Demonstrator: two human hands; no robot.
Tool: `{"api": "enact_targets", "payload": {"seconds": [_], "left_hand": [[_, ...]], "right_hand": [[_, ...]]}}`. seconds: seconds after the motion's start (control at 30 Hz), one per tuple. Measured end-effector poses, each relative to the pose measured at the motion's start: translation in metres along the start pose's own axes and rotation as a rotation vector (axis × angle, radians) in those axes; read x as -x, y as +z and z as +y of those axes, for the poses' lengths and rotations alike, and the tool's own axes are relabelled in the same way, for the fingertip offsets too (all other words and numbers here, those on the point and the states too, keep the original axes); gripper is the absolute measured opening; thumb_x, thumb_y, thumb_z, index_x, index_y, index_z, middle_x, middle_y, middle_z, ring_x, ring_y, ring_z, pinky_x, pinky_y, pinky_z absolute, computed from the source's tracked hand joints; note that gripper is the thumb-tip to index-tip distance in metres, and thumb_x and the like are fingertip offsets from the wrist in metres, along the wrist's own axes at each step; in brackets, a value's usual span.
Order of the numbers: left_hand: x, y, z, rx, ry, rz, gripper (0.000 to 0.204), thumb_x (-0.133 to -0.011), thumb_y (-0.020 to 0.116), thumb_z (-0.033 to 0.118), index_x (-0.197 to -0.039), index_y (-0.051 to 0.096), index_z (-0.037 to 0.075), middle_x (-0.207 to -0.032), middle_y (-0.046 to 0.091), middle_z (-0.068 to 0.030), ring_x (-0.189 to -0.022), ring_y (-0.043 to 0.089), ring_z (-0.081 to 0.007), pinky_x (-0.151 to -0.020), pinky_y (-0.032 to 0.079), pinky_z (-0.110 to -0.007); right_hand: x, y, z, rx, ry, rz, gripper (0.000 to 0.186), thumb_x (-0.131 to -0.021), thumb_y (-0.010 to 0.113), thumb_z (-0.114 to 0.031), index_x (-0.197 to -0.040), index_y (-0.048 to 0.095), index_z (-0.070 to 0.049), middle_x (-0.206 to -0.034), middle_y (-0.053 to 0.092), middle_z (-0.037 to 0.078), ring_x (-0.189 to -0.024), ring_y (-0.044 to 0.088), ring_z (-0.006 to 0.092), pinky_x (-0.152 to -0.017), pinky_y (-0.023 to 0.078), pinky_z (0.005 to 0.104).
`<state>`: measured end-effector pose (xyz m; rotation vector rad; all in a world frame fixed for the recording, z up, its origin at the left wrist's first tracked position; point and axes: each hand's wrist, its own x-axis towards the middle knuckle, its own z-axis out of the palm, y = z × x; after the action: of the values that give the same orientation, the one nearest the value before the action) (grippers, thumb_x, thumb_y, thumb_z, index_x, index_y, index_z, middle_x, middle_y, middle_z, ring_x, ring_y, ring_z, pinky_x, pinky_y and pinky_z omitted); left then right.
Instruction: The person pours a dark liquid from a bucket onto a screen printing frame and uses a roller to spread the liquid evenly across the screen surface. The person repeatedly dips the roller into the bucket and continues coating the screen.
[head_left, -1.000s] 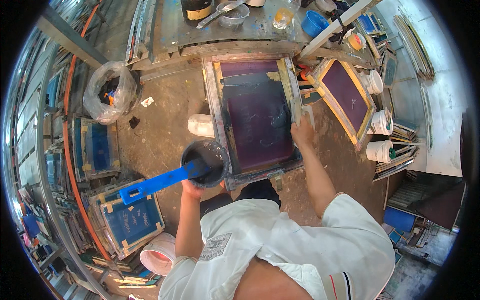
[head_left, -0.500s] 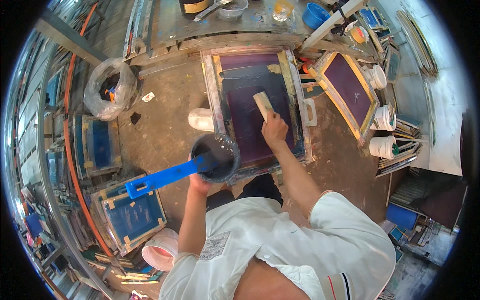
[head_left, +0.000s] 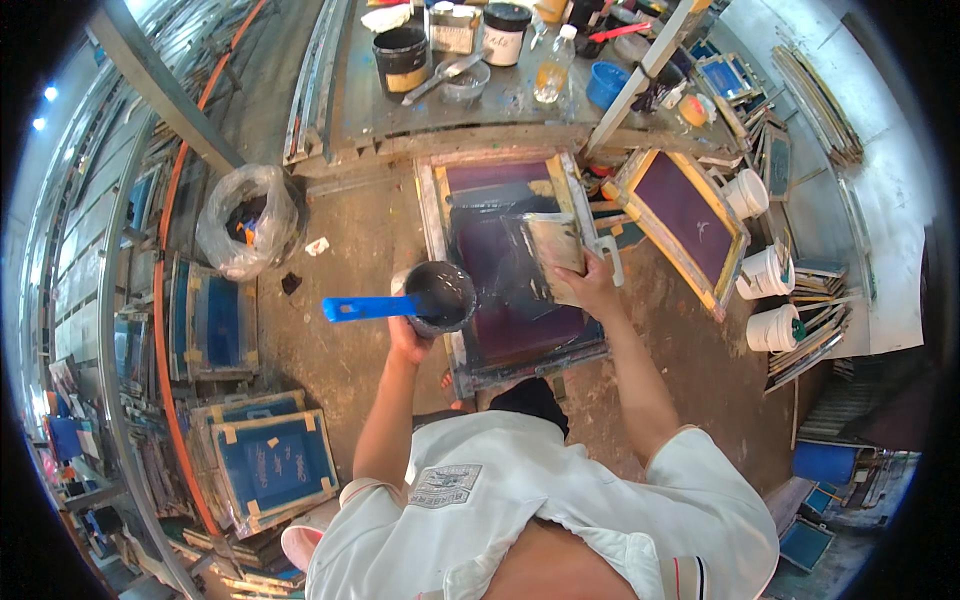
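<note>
In my left hand (head_left: 408, 338) is a pot (head_left: 448, 290) of dark grey paste, held over the left side of a framed mesh screen (head_left: 510, 338); a blue-handled spatula (head_left: 355, 308) rests in it, handle pointing left. My right hand (head_left: 592, 280) grips a pale flat spreader (head_left: 550, 245) on the screen's upper right, dark paste around its blade. The screen leans at the bench, purple mesh showing at top and bottom, dark coating across much of it, with a white handle (head_left: 613, 260) at its right.
A bench (head_left: 365, 125) ahead carries pots, a bottle and tools. A second purple screen (head_left: 676, 210) leans at right beside white buckets (head_left: 770, 328). A bagged bin (head_left: 240, 230) stands left, with more blue screens (head_left: 275, 465) below it and a metal post (head_left: 160, 85).
My right hand has gone from the screen's right edge onto the mesh with the spreader, now shifted rightward and turned broadside. The pot is slightly higher. The view takes in more bench.
</note>
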<state>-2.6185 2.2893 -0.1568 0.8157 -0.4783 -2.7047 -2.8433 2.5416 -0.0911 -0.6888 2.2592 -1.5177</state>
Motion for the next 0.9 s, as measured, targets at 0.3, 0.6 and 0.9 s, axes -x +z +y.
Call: {"api": "enact_targets", "payload": {"seconds": [0.3,0.6,0.9], "left_hand": [[-0.037,0.082,-0.065,-0.087,-0.232,-0.092,0.06,-0.097,0.037,0.057,-0.137,0.049,0.014,-0.135,0.057,-0.0136,-0.123,0.057,-0.0358,-0.096,0.049,-0.061],[-0.012,0.139,-0.075,0.073,-0.317,-0.319,0.064,-0.096,0.035,0.056,-0.138,0.05,0.011,-0.137,0.055,-0.0178,-0.12,0.058,-0.0393,-0.093,0.049,-0.066],[0.016,0.14,-0.049,0.064,-0.225,-0.36,0.067,-0.094,0.041,0.06,-0.136,0.052,0.009,-0.136,0.057,-0.0163,-0.118,0.059,-0.0392,-0.093,0.05,-0.065]], "right_hand": [[0.038,-0.068,-0.114,0.06,-0.365,0.128,0.031,-0.088,0.073,-0.014,-0.115,0.064,-0.002,-0.101,0.071,0.006,-0.091,0.065,0.015,-0.082,0.051,0.0315],[0.078,-0.072,-0.142,0.08,-0.455,0.129,0.029,-0.086,0.072,-0.002,-0.114,0.063,0.0,-0.11,0.07,0.011,-0.099,0.065,0.0173,-0.087,0.051,0.0309],[0.062,-0.062,-0.105,0.308,-0.785,0.147,0.029,-0.086,0.062,0.003,-0.114,0.062,-0.001,-0.113,0.069,0.018,-0.11,0.065,0.0314,-0.097,0.048,0.0378]]}}
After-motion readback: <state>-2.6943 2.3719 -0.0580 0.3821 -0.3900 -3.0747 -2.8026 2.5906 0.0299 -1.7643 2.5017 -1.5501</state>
